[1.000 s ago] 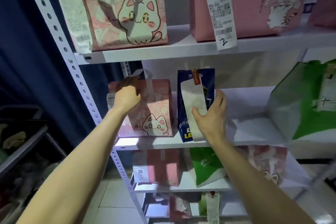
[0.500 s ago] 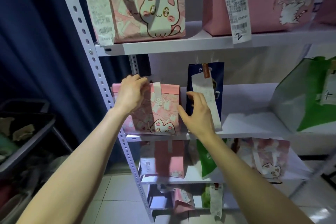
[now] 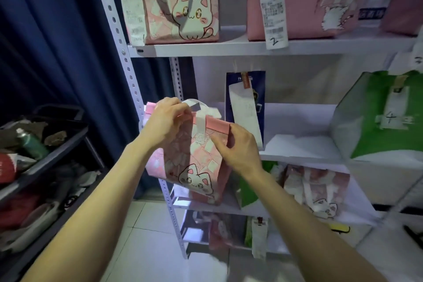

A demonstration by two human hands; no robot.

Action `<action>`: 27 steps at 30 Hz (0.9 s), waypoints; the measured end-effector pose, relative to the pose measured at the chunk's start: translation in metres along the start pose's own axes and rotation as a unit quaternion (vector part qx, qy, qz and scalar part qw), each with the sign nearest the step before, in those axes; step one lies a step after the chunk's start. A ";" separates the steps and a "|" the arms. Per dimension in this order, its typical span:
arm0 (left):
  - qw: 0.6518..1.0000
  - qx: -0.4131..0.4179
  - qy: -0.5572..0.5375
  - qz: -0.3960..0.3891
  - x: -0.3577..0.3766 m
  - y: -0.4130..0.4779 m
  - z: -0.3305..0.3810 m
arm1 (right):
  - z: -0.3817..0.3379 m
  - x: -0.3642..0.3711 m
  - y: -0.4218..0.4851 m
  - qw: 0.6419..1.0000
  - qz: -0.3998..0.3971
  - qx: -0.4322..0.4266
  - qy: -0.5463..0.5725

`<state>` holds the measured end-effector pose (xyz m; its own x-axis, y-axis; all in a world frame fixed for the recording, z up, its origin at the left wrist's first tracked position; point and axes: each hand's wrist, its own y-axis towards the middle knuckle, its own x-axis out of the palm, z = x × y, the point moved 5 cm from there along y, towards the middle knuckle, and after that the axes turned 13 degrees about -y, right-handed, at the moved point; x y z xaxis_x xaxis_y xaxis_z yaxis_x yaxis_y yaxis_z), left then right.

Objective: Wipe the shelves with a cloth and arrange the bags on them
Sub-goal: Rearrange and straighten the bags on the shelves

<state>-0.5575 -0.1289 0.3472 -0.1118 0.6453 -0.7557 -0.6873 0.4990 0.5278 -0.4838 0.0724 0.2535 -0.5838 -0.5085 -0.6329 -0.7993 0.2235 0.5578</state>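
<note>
Head view: small pink cat-print bag point(image 3: 196, 155) is held clear of the middle shelf point(image 3: 297, 155), in front of its left end. Left hand point(image 3: 166, 119) is clamped on the bag's top edge by the white handle; right hand point(image 3: 238, 149) pinches its right top corner. Recommended: keep both grips, lift level, set it down upright, print facing out. Count on that shelf: one navy bag point(image 3: 246, 107), one green bag point(image 3: 386, 117). No cloth visible.
</note>
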 end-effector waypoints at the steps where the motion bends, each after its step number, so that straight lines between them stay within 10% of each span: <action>1: 1.000 0.000 -0.002 -0.003 0.004 -0.006 0.010 | 0.005 -0.006 -0.009 1.000 -0.004 -0.001 0.009; 15: 0.990 -0.011 -0.135 0.026 0.119 -0.024 0.121 | 0.118 -0.174 -0.118 0.980 0.161 0.093 -0.067; 27: 0.968 -0.167 -0.188 0.024 0.173 0.039 0.053 | 0.170 -0.210 -0.045 0.940 0.260 0.133 -0.174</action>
<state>-0.5655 0.0328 0.2580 0.0765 0.8590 -0.5062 -0.8885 0.2891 0.3564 -0.3492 0.3103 0.2695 -0.8804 0.0193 -0.4738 -0.3725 0.5901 0.7163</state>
